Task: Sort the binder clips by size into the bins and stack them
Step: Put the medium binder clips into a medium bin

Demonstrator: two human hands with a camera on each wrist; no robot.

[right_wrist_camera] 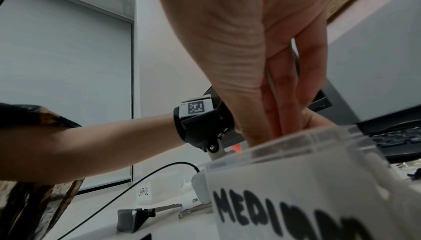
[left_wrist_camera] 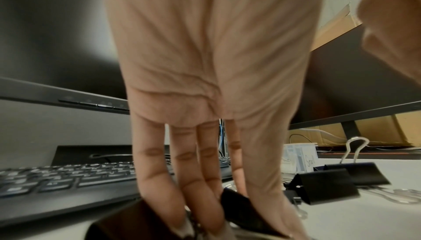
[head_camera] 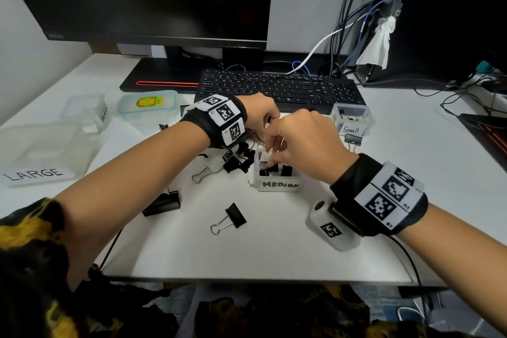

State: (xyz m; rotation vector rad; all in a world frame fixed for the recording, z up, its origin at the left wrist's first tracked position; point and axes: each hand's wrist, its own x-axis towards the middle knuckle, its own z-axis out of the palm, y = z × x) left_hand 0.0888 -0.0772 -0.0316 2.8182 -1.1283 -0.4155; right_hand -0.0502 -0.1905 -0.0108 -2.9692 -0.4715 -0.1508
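Right hand [head_camera: 303, 145] is reaching down into the Medium bin [head_camera: 277, 182], fingers pinching a black clip [head_camera: 265, 168] inside it. Left hand [head_camera: 260, 115] is working just behind, fingers reaching straight down onto a clip pile [head_camera: 241, 156], touching it; a real grasp cannot be told. Loose clips are lying nearer than both hands, one [head_camera: 233, 218] handles out. Small bin [head_camera: 352, 118] is sitting right of the hands, Large bin [head_camera: 41, 153] far left.

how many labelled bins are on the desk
3: the large bin at far left, the medium bin under the hands in the middle, the small bin by the keyboard. Others may be hidden.
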